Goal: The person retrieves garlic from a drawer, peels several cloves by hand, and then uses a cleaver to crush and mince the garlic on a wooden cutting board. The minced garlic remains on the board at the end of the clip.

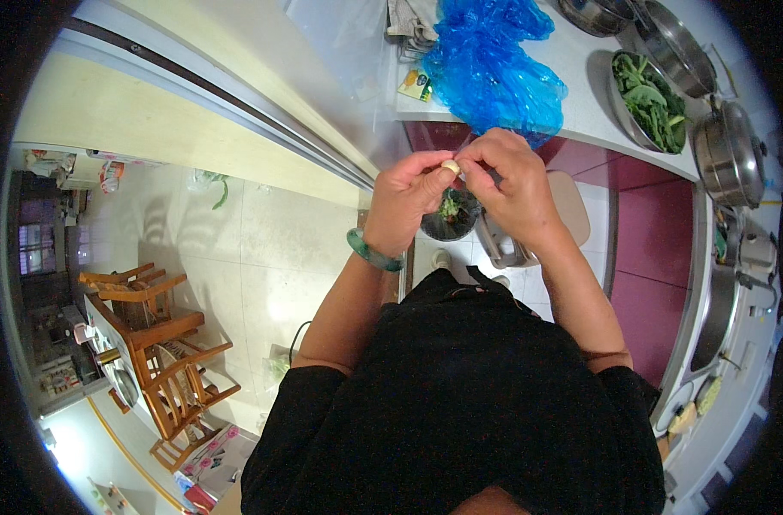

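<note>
Between bare hands (409, 190), pale piece (451, 166), rounded

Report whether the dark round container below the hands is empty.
Not empty: green plant bits show inside the dark round container. How full it is, I cannot tell; the hands partly cover its far side.

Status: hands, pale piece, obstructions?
Left hand pinches small pale piece. Right hand, fingertips at its edge. Dark container below, nothing visibly blocking.
</note>
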The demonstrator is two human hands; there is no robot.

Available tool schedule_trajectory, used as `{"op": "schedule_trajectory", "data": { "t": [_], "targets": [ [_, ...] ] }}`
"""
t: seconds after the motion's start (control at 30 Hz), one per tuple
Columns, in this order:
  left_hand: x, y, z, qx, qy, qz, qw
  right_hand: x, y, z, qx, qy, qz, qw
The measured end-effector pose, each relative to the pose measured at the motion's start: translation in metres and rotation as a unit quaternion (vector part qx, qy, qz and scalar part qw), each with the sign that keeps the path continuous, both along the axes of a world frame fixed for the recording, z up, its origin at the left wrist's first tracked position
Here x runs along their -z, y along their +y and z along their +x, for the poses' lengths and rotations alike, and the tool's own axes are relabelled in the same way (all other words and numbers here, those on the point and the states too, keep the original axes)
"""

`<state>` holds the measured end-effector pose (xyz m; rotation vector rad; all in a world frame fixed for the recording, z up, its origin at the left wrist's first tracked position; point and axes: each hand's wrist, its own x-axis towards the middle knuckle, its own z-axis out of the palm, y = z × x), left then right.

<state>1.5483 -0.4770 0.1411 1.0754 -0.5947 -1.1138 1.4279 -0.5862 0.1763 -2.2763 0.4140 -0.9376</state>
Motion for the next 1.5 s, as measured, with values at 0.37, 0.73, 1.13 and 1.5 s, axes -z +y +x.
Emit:
{"op": "schedule_trajectory", "data": {
  "t": [0.37,0.73,1.13,1.5],
  "targets": [
    [0.002,0.000,-0.005,0.018,0.100,-0.036,0.994,0.001,0.005,-0.007,-0.010,0.008,0.106,0.994],
    [0.003,0.004,-0.004,0.051,0.141,-0.063,0.987,-0.008,0.016,-0.011,0.008,-0.010,0.064,0.998],
    [-0.003,0.006,-0.005,0.065,0.109,-0.045,0.991,-0.007,0.014,-0.007,0.036,-0.009,-0.013,0.999],
    [0.000,0.009,0.001,0.065,0.134,-0.085,0.985,-0.013,0.014,-0.008,-0.014,-0.010,-0.047,0.999]
  ]
}}
